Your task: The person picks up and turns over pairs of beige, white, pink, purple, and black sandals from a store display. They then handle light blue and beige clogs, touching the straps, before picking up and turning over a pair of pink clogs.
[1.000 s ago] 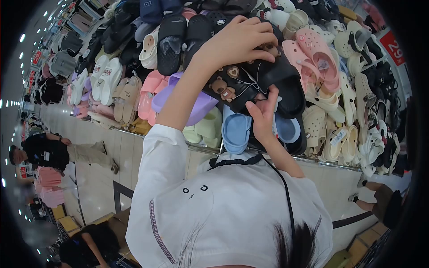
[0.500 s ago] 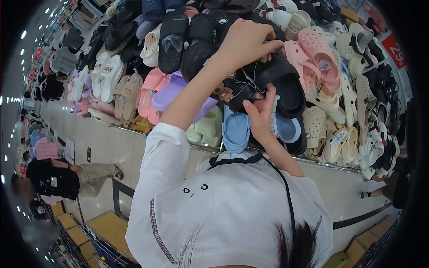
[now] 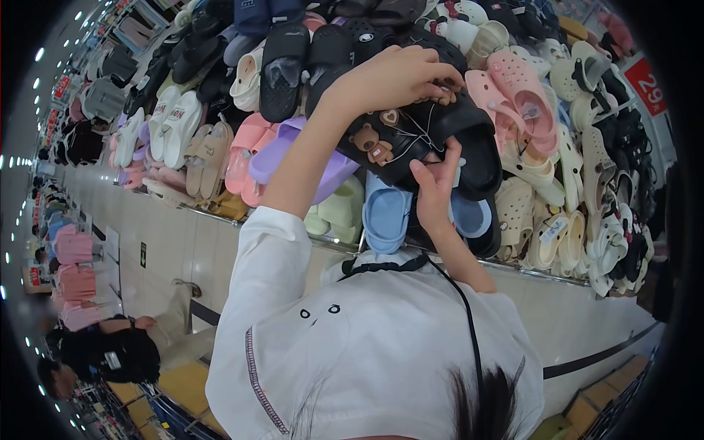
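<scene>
black slippers (image 3: 478, 165) held up front on shoe pile — brown bear charm (image 3: 375, 145) fixed on one, thin pale ties strung over straps. top edge covered by left hand (image 3: 418, 77), fingers curled down. right hand (image 3: 438, 180) tucked in from below, thumb and forefinger spread — other fingers hidden, so can't really be told if anything's pinched by either. flanked by pink clogs (image 3: 524, 95), purple slide (image 3: 323, 180), blue slipper (image 3: 386, 209).
</scene>
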`<state>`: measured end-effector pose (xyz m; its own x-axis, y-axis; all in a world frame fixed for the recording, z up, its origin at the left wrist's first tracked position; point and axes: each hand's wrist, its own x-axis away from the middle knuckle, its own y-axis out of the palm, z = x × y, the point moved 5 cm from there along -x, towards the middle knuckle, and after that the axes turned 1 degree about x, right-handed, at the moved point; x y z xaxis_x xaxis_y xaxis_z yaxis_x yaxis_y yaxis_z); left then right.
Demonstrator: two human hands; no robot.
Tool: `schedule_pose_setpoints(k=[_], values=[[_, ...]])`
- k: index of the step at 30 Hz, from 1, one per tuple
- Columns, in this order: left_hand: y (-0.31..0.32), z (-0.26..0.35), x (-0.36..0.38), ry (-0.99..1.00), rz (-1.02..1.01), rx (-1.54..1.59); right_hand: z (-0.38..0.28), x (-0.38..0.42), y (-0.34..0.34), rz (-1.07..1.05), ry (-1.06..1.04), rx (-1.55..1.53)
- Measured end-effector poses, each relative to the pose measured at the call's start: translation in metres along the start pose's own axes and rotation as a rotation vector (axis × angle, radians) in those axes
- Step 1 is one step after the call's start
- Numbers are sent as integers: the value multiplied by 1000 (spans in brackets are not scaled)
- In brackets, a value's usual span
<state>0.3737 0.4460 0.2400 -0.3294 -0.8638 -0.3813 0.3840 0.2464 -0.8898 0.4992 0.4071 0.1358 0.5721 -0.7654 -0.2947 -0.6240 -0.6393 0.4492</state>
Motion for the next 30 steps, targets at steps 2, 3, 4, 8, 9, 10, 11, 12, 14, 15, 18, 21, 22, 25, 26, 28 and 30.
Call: schedule_pose_setpoints(k=[2, 3, 4, 8, 9, 10, 11, 12, 14, 15, 18, 21, 22, 25, 26, 28, 30], values=[[1, 1, 0, -25, 11, -41, 2, 1, -4, 26, 46, 7], [1, 3, 0, 8, 29, -85, 2, 1, -3, 25, 44, 9], [0, 5, -1, 40, 46, -128, 1, 1, -2, 21, 35, 10], [-6, 4, -1, 215, -108, 81, 0, 4, 0, -24, 51, -13], [-9, 4, 0, 215, -108, 82, 0, 4, 1, -24, 52, -12], [-10, 3, 1, 176, -131, 107, -1, 3, 3, -27, 46, -25], [-10, 1, 1, 137, -154, 133, -1, 2, 4, -31, 40, -38], [-12, 2, 0, 140, -155, 88, -1, 2, 4, -32, 42, -38], [-9, 1, 1, 127, -118, 73, -1, 2, 2, -21, 41, -73], [-9, 0, 2, 117, -83, 60, -3, 1, 5, -23, 43, -75], [-6, -2, 3, 84, -79, 22, -6, 0, 7, 2, 104, -84], [-1, -2, 1, 42, -11, -62, -4, -1, 6, -47, 78, -100], [1, 0, -1, 42, -11, -63, -4, -2, 8, -45, 83, -75], [6, -1, -2, 14, -16, -79, -3, -3, 7, -29, 85, -74], [5, -1, -1, 26, 25, -58, -3, -3, 5, -14, 82, -99], [2, -1, 2, 40, 69, -39, -3, -3, 3, -10, 69, -86], [-13, -3, 11, 37, 228, 39, -4, -4, 0, -3, 49, -72]])
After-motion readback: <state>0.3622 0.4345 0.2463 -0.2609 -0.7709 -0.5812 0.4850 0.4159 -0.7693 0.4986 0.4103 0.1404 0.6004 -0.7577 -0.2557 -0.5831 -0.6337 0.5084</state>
